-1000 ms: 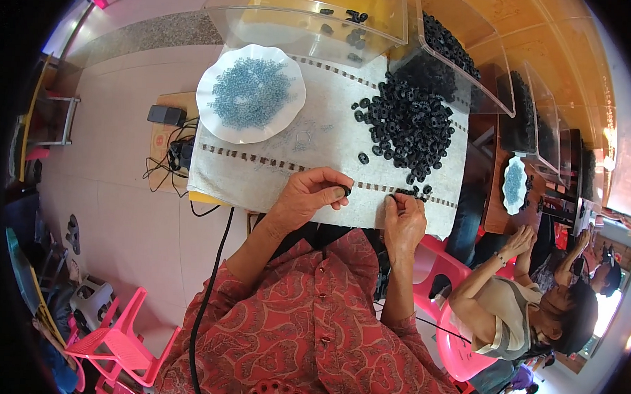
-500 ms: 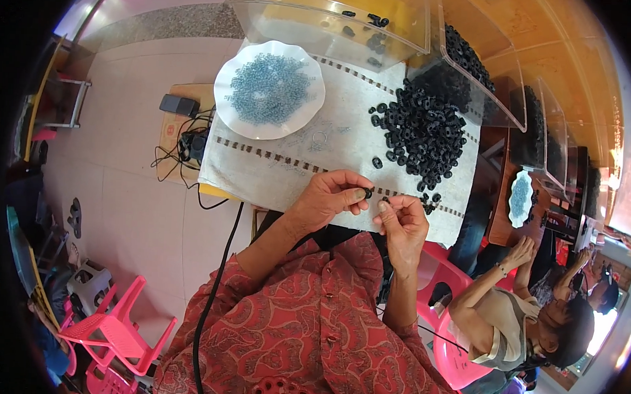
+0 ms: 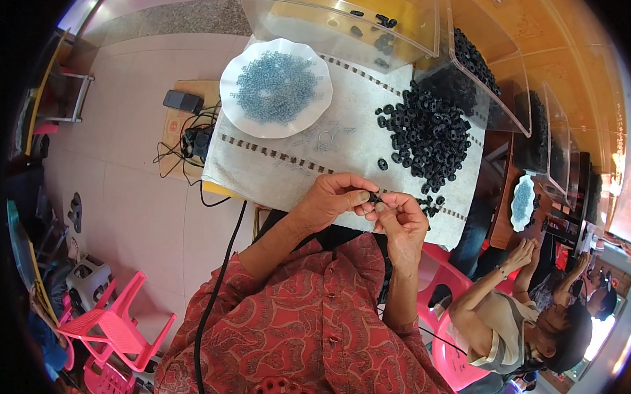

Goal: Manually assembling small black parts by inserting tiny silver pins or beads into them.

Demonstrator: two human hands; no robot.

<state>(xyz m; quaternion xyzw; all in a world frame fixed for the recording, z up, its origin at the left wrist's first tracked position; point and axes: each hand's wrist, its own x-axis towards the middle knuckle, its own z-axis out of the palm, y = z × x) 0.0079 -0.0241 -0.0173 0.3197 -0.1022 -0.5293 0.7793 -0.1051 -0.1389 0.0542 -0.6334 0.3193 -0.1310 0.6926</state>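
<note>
My left hand pinches a small black plastic piece between thumb and fingertips, just above the table's near edge. Against it, my right hand is closed with its thumb and fingertips on a small dark part; the fingers hide most of both. Ahead to the right, a heap of small black plastic pieces, rounded and with holes, lies on the cloth. A white wavy-rimmed plate to the left holds many tiny metal springs. Several loose springs are scattered on the cloth beside it.
A clear plastic bin stands at the far edge of the cloth-covered table. A black cable runs down my left side. Pink chairs stand at lower left. Another person works at my right.
My hands have come together, bringing the right fingertips and their dark part against the black piece in my left. The view has shifted slightly.
</note>
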